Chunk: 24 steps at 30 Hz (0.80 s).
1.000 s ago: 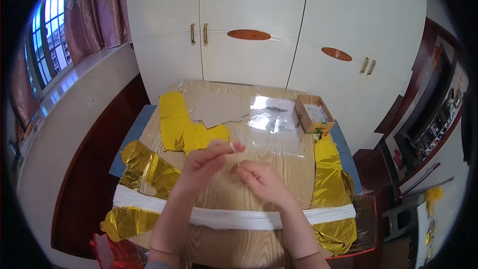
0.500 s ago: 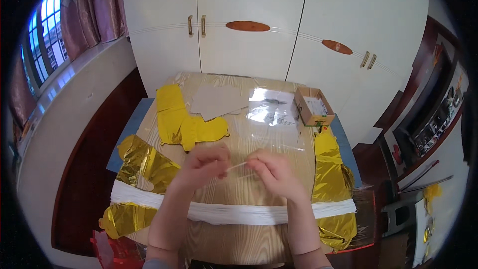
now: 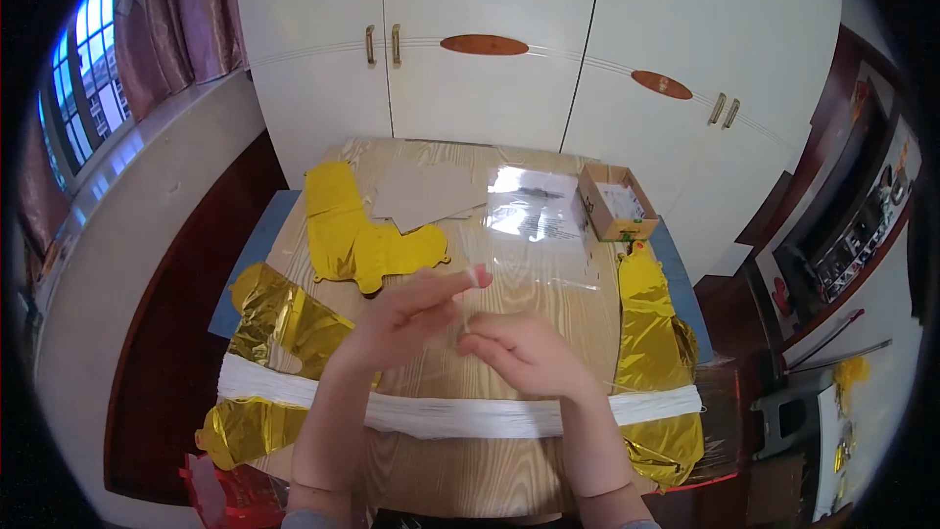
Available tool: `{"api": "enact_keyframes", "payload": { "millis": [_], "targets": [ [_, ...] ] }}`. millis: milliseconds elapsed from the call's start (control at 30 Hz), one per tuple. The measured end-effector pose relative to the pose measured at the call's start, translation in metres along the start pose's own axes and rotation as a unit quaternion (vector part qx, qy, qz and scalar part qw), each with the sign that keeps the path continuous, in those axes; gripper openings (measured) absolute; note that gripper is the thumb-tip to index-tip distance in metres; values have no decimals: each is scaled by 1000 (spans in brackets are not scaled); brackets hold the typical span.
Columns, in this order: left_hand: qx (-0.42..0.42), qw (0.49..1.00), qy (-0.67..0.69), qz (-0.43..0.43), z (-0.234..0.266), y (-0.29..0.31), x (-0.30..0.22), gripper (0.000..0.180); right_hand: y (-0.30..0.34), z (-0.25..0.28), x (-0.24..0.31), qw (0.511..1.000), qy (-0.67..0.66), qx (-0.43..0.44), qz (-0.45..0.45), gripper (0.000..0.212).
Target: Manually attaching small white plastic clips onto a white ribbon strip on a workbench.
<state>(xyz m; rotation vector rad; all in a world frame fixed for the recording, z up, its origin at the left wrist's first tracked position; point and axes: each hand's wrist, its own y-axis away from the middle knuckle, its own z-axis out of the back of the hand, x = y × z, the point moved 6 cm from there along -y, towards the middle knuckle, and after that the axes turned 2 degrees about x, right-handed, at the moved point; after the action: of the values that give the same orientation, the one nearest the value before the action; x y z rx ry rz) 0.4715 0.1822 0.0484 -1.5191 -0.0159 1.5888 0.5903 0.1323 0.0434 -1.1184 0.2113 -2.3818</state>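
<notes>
Left hand (image 3: 406,318), grip unclear, string (image 3: 473,278) round 1 fingertip (image 3: 486,276), right hand (image 3: 519,351) pinching that string, forearms (image 3: 326,436) blocking parts of the white bundle (image 3: 460,418), gold foil (image 3: 649,328) rightward, box (image 3: 629,229) beyond.

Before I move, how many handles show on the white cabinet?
4: at picture left, an outer handle and inner handle; at picture right, a left-hand handle and right-hand handle. The cabinet runs past the top edge, so others may be out of view.

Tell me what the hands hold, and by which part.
A thin white string: it circles one finger of the left hand, and the right hand's fingers seem to pinch it. Whether by its end cannot be told.
</notes>
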Motion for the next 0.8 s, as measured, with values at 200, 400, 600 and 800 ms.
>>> {"api": "enact_keyframes", "payload": {
  "millis": [200, 400, 600, 800],
  "targets": [
    [106, 983, 68, 132, -6, 2, 14, 20, 6, 23, -29, 982, -70, -174, -32, 12],
    [-32, 948, 289, 126, 2, 3, 29, 20, -2, -2, -5, 993, 88, -79, 0, 12],
    [71, 995, -59, 46, -8, 1, 12, 25, 15, 29, 20, 984, 48, -169, 27, 11],
    [108, 963, 198, 151, -18, 12, 3, 21, 9, 28, -16, 979, 4, -201, -20, 11]
  ]
}}
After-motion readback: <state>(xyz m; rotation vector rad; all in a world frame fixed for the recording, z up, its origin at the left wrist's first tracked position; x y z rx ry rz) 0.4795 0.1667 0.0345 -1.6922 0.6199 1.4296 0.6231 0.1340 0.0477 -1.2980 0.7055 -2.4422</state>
